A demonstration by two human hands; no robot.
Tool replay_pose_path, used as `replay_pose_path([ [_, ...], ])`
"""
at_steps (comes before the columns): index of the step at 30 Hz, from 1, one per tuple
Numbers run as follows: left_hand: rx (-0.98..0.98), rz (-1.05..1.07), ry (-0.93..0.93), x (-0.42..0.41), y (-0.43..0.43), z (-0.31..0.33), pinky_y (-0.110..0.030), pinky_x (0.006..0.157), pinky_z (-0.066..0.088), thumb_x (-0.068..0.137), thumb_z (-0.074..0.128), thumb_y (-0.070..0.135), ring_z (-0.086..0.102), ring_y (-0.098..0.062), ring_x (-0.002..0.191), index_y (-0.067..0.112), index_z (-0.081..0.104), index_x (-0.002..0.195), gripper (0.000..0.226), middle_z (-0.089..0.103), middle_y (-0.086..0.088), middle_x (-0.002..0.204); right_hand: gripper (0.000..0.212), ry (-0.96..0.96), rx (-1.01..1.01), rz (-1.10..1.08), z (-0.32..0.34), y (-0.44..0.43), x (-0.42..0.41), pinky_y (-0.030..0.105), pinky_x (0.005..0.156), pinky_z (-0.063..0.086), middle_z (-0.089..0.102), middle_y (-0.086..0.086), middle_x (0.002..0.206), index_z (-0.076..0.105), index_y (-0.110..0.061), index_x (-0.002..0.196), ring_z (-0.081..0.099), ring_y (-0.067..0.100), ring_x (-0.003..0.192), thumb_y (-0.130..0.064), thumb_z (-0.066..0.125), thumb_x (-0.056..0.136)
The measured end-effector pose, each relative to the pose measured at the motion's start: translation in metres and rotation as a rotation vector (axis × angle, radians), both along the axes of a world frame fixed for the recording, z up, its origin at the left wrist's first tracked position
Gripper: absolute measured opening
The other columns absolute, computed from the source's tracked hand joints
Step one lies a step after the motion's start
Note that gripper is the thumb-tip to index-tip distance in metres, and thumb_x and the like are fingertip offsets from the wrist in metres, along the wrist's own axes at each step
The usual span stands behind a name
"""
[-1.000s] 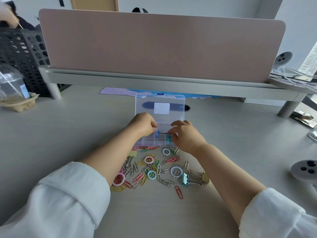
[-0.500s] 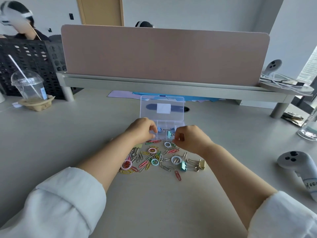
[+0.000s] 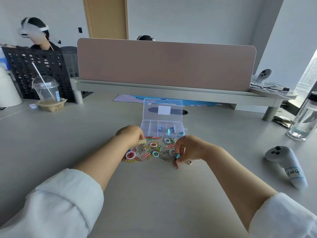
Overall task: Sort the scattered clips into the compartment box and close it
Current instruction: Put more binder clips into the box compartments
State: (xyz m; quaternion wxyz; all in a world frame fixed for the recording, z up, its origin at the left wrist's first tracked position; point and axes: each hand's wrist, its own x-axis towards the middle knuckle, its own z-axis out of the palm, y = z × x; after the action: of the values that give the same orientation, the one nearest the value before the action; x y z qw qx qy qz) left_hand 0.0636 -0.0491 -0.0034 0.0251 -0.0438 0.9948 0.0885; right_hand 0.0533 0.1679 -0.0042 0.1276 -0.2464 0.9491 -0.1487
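Observation:
A clear compartment box (image 3: 147, 128) stands open on the desk, its lid (image 3: 162, 109) upright behind it, with a few blue and teal binder clips (image 3: 170, 131) in its right compartments. In front of it lies a pile of coloured paper clips (image 3: 151, 152) and round clips. My left hand (image 3: 131, 135) rests at the pile's left edge, fingers closed on a yellow binder clip (image 3: 142, 142). At the pile's right edge, my right hand (image 3: 187, 149) pinches a teal binder clip (image 3: 177, 155). A red paper clip (image 3: 175, 164) lies just below that hand.
A white VR controller (image 3: 284, 165) lies right of my right arm. A clear water bottle (image 3: 305, 117) stands at the far right. At the left are a plastic cup with straw (image 3: 46, 91) and a black crate (image 3: 37, 69). A pink divider (image 3: 164, 64) stands on a shelf behind the box.
Both hands have come back from the box to the clip pile. The left has taken a yellow binder clip, the right a teal one. The camera has tilted up.

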Motion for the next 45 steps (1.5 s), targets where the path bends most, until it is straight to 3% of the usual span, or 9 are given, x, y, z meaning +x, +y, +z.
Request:
replay_pose_path([
  [3, 0.015, -0.028, 0.031, 0.003, 0.0, -0.003, -0.034, 0.086, 0.05, 0.084, 0.062, 0.021, 0.061, -0.025, 0.101, 0.019, 0.066, 0.103, 0.019, 0.067, -0.003, 0.113, 0.031, 0.043, -0.022, -0.003, -0.003, -0.004, 0.001, 0.025, 0.068, 0.043, 0.066, 0.006, 0.105, 0.065, -0.015, 0.103, 0.053, 0.017, 0.082, -0.021, 0.072, 0.073],
  [9, 0.019, -0.217, 0.005, 0.005, 0.0, -0.006, -0.032, 0.089, 0.046, 0.085, 0.061, 0.01, 0.058, -0.024, 0.11, 0.023, 0.058, 0.122, 0.04, 0.061, -0.006, 0.124, 0.029, 0.149, -0.133, -0.021, -0.003, -0.008, -0.005, 0.027, 0.079, 0.047, 0.061, 0.002, 0.093, 0.068, -0.021, 0.107, 0.055, 0.018, 0.083, -0.025, 0.064, 0.078],
  [13, 0.013, -0.245, -0.016, 0.0, -0.003, -0.005, -0.033, 0.089, 0.047, 0.084, 0.063, 0.011, 0.059, -0.024, 0.105, 0.023, 0.063, 0.115, 0.033, 0.062, -0.006, 0.123, 0.023, 0.214, -0.19, -0.018, -0.002, -0.015, -0.009, 0.023, 0.074, 0.045, 0.067, 0.007, 0.101, 0.072, -0.014, 0.099, 0.059, 0.02, 0.084, -0.018, 0.063, 0.078],
  [18, 0.079, -0.258, -0.029, -0.001, -0.008, -0.003, -0.03, 0.082, 0.046, 0.082, 0.066, 0.016, 0.058, -0.019, 0.097, 0.023, 0.063, 0.112, 0.031, 0.061, -0.001, 0.102, 0.019, 0.247, -0.315, -0.006, -0.004, -0.022, -0.015, 0.01, 0.066, 0.039, 0.055, -0.01, 0.083, 0.073, -0.015, 0.098, 0.052, 0.007, 0.07, -0.017, 0.065, 0.081],
  [21, 0.152, -0.276, -0.009, -0.003, -0.013, -0.001, -0.028, 0.081, 0.046, 0.079, 0.069, 0.021, 0.059, -0.015, 0.094, 0.025, 0.064, 0.105, 0.027, 0.059, 0.004, 0.094, 0.014, 0.26, -0.394, -0.012, -0.007, -0.026, -0.023, 0.001, 0.059, 0.036, 0.065, -0.001, 0.09, 0.072, -0.011, 0.093, 0.052, 0.005, 0.066, -0.016, 0.066, 0.081],
  [27, 0.24, -0.259, 0.104, -0.02, -0.012, 0.011, -0.027, 0.081, 0.049, 0.078, 0.071, 0.027, 0.063, -0.014, 0.09, 0.02, 0.068, 0.102, 0.025, 0.068, -0.001, 0.094, 0.014, 0.29, -0.512, -0.141, -0.01, -0.027, -0.045, 0.024, 0.066, 0.049, 0.065, 0.003, 0.075, 0.065, -0.012, 0.095, 0.063, 0.021, 0.067, -0.02, 0.066, 0.083],
  [35, 0.116, -0.242, 0.285, -0.086, 0.016, 0.009, -0.034, 0.084, 0.05, 0.086, 0.06, 0.024, 0.062, -0.026, 0.098, 0.016, 0.067, 0.108, 0.024, 0.069, -0.007, 0.111, 0.015, 0.413, -0.687, -0.43, -0.007, -0.016, -0.091, 0.013, 0.057, 0.038, 0.062, 0.004, 0.083, 0.069, -0.006, 0.094, 0.055, 0.019, 0.067, -0.017, 0.067, 0.082],
  [40, 0.081, -0.266, 0.229, -0.116, 0.033, 0.005, -0.033, 0.084, 0.049, 0.086, 0.062, 0.024, 0.062, -0.026, 0.101, 0.014, 0.066, 0.11, 0.027, 0.068, -0.009, 0.114, 0.016, 0.317, -0.776, -0.578, -0.013, -0.009, -0.123, 0.024, 0.068, 0.044, 0.067, 0.009, 0.086, 0.068, -0.005, 0.089, 0.064, 0.024, 0.072, -0.016, 0.071, 0.078],
  [45, 0.055, -0.304, 0.204, -0.127, 0.032, 0.0, -0.035, 0.088, 0.048, 0.086, 0.062, 0.024, 0.062, -0.026, 0.102, 0.013, 0.068, 0.108, 0.025, 0.069, -0.008, 0.115, 0.014, 0.236, -0.849, -0.645, -0.018, -0.013, -0.14, 0.023, 0.063, 0.047, 0.067, 0.005, 0.073, 0.069, -0.005, 0.084, 0.057, 0.009, 0.055, -0.017, 0.073, 0.077],
])
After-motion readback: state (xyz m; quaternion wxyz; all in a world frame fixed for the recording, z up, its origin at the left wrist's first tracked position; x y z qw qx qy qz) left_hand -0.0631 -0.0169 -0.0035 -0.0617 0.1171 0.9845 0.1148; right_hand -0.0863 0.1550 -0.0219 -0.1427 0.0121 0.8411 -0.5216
